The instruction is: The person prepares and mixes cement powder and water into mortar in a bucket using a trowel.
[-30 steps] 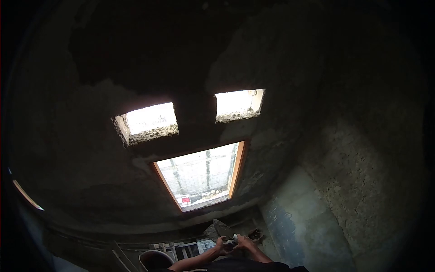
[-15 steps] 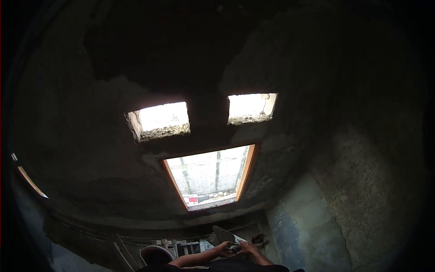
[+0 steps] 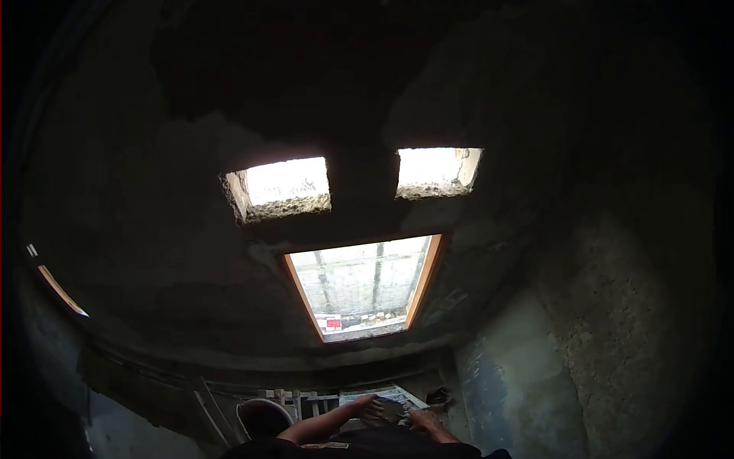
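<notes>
A dark, flat tool, likely a trowel (image 3: 393, 411), sits low between the two hands; the right hand (image 3: 425, 420) seems curled around its handle, while the left hand (image 3: 368, 409) has its fingers loosely open beside the blade. A bucket (image 3: 264, 401) stands left of them. Beyond, the wall (image 3: 206, 294) shows dark and paler patches; how much is finished or left, I can't tell.

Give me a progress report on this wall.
Looks done: the wooden frame is set in the large opening. In hand: a dark, flat shape, perhaps a blade, between the left hand and right hand; the grip is unclear. Probably left: the upper openings have rough edges, and the wall looks patchy.
</notes>
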The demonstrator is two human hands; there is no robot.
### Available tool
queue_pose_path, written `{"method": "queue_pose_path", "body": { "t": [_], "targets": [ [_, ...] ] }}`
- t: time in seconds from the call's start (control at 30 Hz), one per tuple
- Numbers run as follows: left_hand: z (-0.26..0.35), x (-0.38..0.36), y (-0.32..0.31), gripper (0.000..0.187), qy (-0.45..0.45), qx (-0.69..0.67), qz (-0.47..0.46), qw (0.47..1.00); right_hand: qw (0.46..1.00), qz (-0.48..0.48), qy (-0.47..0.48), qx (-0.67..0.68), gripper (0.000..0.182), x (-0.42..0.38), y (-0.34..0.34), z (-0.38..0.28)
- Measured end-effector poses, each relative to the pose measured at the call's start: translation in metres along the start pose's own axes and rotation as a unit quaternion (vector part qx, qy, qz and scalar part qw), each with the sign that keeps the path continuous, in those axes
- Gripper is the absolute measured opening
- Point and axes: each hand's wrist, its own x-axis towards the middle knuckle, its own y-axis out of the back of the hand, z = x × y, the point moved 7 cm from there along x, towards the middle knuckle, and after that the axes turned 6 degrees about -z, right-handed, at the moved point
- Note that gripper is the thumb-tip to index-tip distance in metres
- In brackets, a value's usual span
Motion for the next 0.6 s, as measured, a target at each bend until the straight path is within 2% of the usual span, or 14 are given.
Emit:
{"method": "queue_pose_path", "body": {
  "t": [0.07,0.1,0.13,0.17,0.2,0.23,0.27,0.4,0.47,0.6],
  "targets": [
    [-0.001,-0.003,0.005,0.053,-0.008,0.002,0.018,1.0,0.989,-0.028,0.128,-0.071,0.054,0.008,-0.001,0.009],
    [-0.005,-0.003,0.008,0.051,-0.007,-0.021,0.022,1.0,0.989,-0.03,0.126,-0.071,0.054,0.01,-0.005,0.011],
    [-0.007,-0.003,0.01,0.05,-0.003,-0.013,0.028,1.0,0.998,0.009,0.026,0.06,0.052,0.016,-0.007,0.027],
    [-0.01,-0.003,0.012,0.049,0.003,-0.005,0.035,0.999,0.978,0.049,-0.076,0.19,0.05,0.016,-0.01,0.046],
    [-0.014,0.0,0.016,0.047,0.002,-0.007,0.035,0.999,0.977,0.047,-0.079,0.192,0.05,0.022,-0.01,0.053],
    [-0.015,-0.004,0.016,0.047,-0.008,0.007,0.031,0.999,0.999,0.013,-0.041,0.003,0.044,0.036,-0.009,0.056],
    [-0.016,-0.006,0.017,0.047,-0.012,0.011,0.036,0.999,0.982,-0.022,-0.001,-0.186,0.039,0.049,-0.014,0.063],
    [-0.009,-0.014,0.019,0.044,-0.032,0.035,0.06,0.997,0.975,-0.025,-0.006,-0.221,0.035,0.067,-0.022,0.088],
    [-0.018,0.0,0.033,0.044,-0.036,0.038,0.076,0.996,0.934,-0.023,0.007,-0.357,0.047,0.055,-0.023,0.065],
    [-0.022,0.006,0.049,0.046,-0.038,0.036,0.099,0.994,0.917,-0.026,-0.021,-0.399,0.057,0.046,-0.022,0.046]
  ]
}}
